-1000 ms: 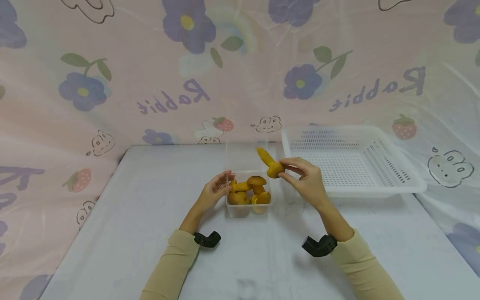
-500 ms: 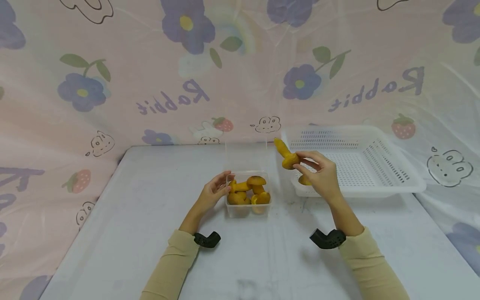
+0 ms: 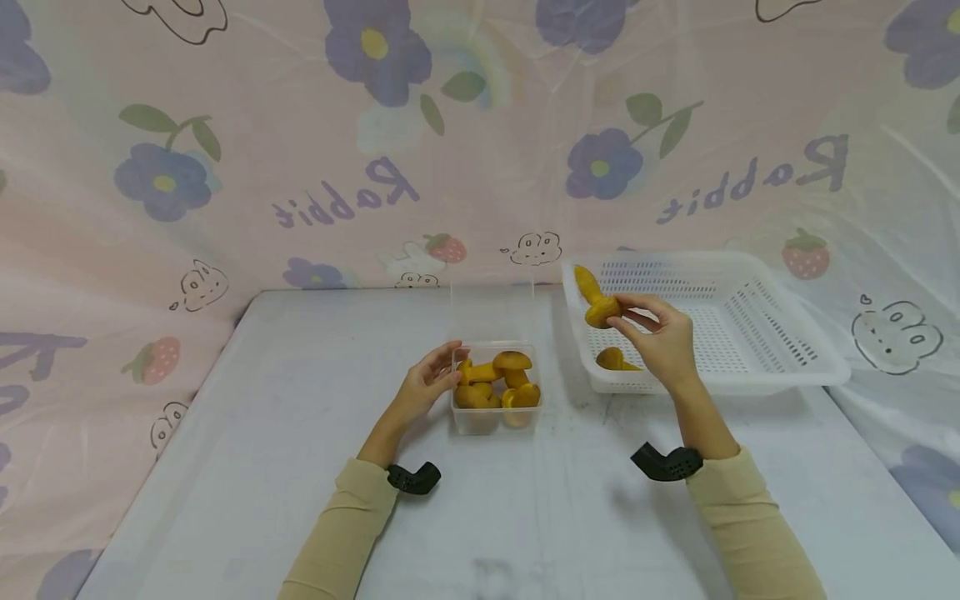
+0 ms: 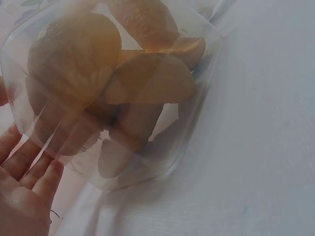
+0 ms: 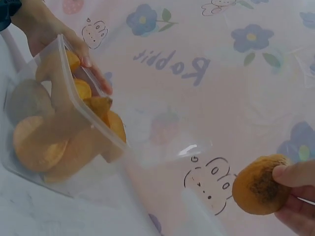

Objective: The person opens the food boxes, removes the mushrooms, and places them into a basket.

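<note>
My right hand (image 3: 660,342) pinches a yellow-brown mushroom (image 3: 602,312) by its cap, above the left end of the white basket (image 3: 750,379). Its stem points up and left. In the right wrist view, the held mushroom's cap (image 5: 261,184) has a dark patch beside the thumb. A second mushroom (image 3: 611,359) lies inside the basket near its front left corner. My left hand (image 3: 422,387) rests its fingers on the left side of a clear plastic box (image 3: 476,425). Several mushrooms (image 3: 513,362) fill that box. Through its wall, the left wrist view shows straight fingers (image 4: 29,162) against the outside.
The box's clear lid (image 3: 492,308) stands raised behind it. A white surface (image 3: 337,358) covers the table, and a patterned curtain (image 3: 480,167) hangs along the back. The perforated basket stands at the table's right rear, a short way from the box.
My right hand has carried the mushroom rightward and slightly up, from beside the box to over the basket. The mushroom lying in the basket has come into view. My left hand stays put.
</note>
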Motion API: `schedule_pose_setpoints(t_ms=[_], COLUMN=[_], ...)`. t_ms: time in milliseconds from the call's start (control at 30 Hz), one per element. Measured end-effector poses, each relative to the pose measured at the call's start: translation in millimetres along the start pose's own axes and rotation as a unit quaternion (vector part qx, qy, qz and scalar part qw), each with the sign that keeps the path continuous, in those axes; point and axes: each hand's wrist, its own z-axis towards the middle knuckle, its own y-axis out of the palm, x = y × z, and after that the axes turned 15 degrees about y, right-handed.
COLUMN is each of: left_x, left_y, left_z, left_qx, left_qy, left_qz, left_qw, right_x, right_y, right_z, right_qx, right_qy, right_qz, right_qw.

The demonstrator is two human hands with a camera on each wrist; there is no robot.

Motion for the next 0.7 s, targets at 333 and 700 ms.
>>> schedule_pose_setpoints(t_ms=[333,700], left_x=[2.8,0.9], left_y=[0.3,0.2], left_z=[0.1,-0.6], left_qx=[-0.003,-0.001], left_qy=[0.015,0.008], left_qz=[0.001,0.001], left_qw=[0.9999,1.0], right_x=[21.7,35.1], right_y=[-6.9,-10.1], right_z=[12.4,18.9], right_qx=[0.003,-0.038], right_qy=[0.033,0.107], right_qz=[-0.022,-0.102], right_qw=[0.999,0.988])
